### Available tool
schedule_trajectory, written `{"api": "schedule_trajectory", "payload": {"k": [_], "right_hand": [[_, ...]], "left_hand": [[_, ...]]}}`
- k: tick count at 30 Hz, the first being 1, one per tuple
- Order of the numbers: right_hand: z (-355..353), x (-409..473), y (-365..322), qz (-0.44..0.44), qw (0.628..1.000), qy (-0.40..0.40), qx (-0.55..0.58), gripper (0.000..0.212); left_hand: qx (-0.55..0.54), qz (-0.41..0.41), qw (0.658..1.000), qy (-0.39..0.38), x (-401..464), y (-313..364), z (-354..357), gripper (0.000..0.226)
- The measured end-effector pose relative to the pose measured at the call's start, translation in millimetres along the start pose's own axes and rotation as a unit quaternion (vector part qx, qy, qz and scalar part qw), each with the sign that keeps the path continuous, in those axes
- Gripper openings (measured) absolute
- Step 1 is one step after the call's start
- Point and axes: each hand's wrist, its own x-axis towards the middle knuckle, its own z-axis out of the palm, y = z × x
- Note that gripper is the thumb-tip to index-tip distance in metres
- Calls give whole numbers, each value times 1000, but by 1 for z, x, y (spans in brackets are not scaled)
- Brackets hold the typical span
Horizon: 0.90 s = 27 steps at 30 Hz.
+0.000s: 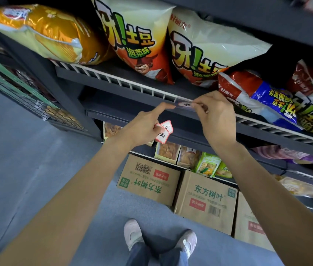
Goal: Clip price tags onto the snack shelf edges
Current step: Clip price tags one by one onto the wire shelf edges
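The right hand [214,116] is pinching a price tag [185,105] lying lengthwise along the shelf edge [113,84], its writing blurred; the left hand [144,127] is gripping spare tags [163,131], forefinger extended.

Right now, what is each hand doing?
Left hand: holds spare price tags, index finger extended to the shelf edge.
Right hand: pinches a price tag there.

A single head-worn wide-angle view looks steeply down, close onto the shelf edge [132,81].
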Motion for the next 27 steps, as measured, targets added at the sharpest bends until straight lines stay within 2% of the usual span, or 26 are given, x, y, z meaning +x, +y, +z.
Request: {"api": "schedule_trajectory", "payload": {"k": [6,9,14,21,24,27], "right_hand": [[8,-6,1,-43,991,17,-125,8],[11,-6,3,-64,983,32,-171,17],[13,-11,7,-96,975,28,-201,29],[15,-21,3,-55,974,30,-216,31],[18,-21,3,-65,968,36,-240,30],[20,-26,5,-69,961,39,-266,38]], "left_hand": [[16,6,1000,-1,3,-5,0,68],[20,8,1000,0,3,-6,-1,69],[21,9,1000,3,3,-5,-1,69],[19,5,1000,-4,5,-7,-1,72],[23,3,1000,-4,6,-6,-3,71],[20,0,1000,-5,6,-6,-3,72]]}}
